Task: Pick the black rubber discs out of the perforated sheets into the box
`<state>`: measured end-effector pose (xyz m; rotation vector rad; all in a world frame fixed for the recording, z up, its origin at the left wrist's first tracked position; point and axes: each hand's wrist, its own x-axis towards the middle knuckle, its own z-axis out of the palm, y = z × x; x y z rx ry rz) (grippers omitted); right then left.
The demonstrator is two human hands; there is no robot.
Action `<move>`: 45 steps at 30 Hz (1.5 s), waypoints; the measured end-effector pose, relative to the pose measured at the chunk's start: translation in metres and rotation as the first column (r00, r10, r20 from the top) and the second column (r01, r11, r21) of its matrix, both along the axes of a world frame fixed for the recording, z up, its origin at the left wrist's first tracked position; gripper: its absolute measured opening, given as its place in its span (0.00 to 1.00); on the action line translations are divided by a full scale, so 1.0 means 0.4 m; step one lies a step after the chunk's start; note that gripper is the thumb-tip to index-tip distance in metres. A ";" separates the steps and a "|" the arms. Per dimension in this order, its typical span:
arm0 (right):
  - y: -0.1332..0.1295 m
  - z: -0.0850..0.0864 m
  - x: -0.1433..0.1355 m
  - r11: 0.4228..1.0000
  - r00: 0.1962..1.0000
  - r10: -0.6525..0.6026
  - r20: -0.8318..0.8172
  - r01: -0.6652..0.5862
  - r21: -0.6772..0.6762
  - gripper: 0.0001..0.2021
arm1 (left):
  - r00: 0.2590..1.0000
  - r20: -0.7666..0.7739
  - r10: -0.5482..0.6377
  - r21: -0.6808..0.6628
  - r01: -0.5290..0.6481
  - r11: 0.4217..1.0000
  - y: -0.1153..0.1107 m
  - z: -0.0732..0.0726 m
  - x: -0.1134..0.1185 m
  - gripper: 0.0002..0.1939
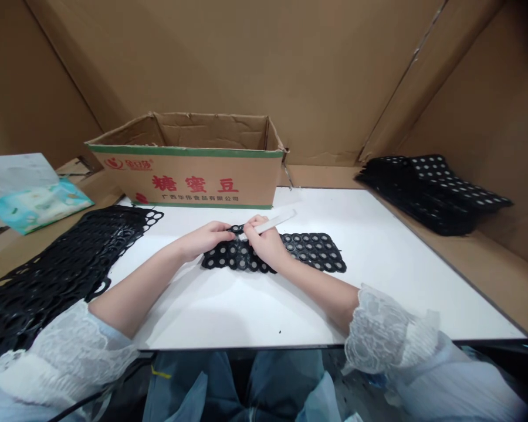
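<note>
A black sheet of joined rubber rings (315, 249), many with pale round centres, lies flat on the white tabletop in front of me. My left hand (210, 238) grips its far left edge between thumb and fingers. In my right hand (264, 241) is a slim white pen-like tool (278, 220), held like a pencil. Its tip points down to the left at the sheet, close to my left thumb. The fingers of my right hand partly hide the tip and the middle of the sheet.
An open cardboard box (189, 176) stands behind the sheet. Black ring lattices (66, 258) are piled on the left, below a tissue pack (41, 202). More black sheets (422, 193), some dotted with pale discs, are stacked at the right. Cardboard walls (312, 70) surround the table.
</note>
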<state>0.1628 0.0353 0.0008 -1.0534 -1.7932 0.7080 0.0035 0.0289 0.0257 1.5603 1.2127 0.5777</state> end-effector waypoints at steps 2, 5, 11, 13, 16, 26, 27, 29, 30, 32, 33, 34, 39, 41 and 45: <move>0.000 -0.003 -0.004 0.996 0.997 -0.034 0.072 0.028 0.079 0.15 | 0.999 -0.028 0.047 0.056 -0.045 0.997 -0.008 0.003 0.013 0.15; 0.010 -0.011 -0.011 0.972 0.974 -0.092 0.208 0.042 0.231 0.14 | 0.994 -0.060 0.090 0.124 -0.082 0.989 -0.017 0.008 0.023 0.15; 0.040 -0.014 -0.009 0.967 0.950 -0.099 0.295 0.022 0.254 0.14 | 0.993 -0.115 0.039 0.091 -0.028 0.995 -0.011 0.015 0.013 0.16; 0.042 -0.010 -0.003 0.978 0.966 -0.065 0.249 0.012 0.206 0.14 | 0.979 -0.200 0.050 0.164 -0.017 0.986 -0.005 0.017 0.011 0.14; 0.043 -0.001 0.005 0.990 0.981 -0.023 0.190 -0.004 0.141 0.15 | 0.957 -0.281 0.080 0.285 0.003 0.959 0.002 0.017 0.008 0.13; 0.039 0.016 0.022 0.994 0.985 0.105 0.134 -0.106 0.006 0.19 | 0.973 -0.225 0.050 0.093 -0.030 0.995 0.000 0.016 -0.014 0.09; 0.036 0.016 0.023 0.993 0.984 0.117 0.138 -0.117 -0.004 0.19 | 0.974 -0.221 0.046 0.074 -0.030 0.997 0.000 0.019 -0.018 0.09; 0.032 0.016 0.025 0.990 0.980 0.144 0.138 -0.141 -0.030 0.19 | 0.979 -0.203 0.025 0.023 -0.020 1.000 0.002 0.023 -0.028 0.10; 0.030 0.016 0.025 0.988 0.978 0.156 0.139 -0.151 -0.042 0.19 | 0.981 -0.192 0.015 0.000 -0.016 1.000 0.004 0.024 -0.033 0.10; 0.026 0.014 0.022 0.986 0.974 0.167 0.154 -0.162 -0.045 0.19 | 0.985 -0.170 0.005 -0.036 -0.011 0.999 0.008 0.021 -0.042 0.11; 0.025 0.012 0.020 0.986 0.972 0.164 0.166 -0.161 -0.034 0.19 | 0.987 -0.159 -0.001 -0.052 -0.007 0.999 0.010 0.019 -0.045 0.12; 0.022 0.009 0.018 0.988 0.972 0.155 0.178 -0.154 -0.015 0.19 | 0.989 -0.147 -0.005 -0.063 -0.004 0.998 0.011 0.016 -0.048 0.12; 0.009 -0.002 0.010 0.986 0.967 0.108 0.229 -0.134 0.102 0.18 | 0.988 -0.150 -0.037 -0.078 0.026 0.997 0.009 0.013 -0.056 0.13; 0.005 -0.005 0.008 0.984 0.966 0.082 0.246 -0.118 0.136 0.19 | 0.991 -0.132 -0.032 -0.094 0.019 0.995 0.007 0.014 -0.053 0.13; 0.005 -0.010 0.004 0.982 0.965 0.038 0.260 -0.085 0.172 0.18 | 0.995 -0.076 0.062 -0.135 -0.072 0.988 0.000 0.012 -0.031 0.12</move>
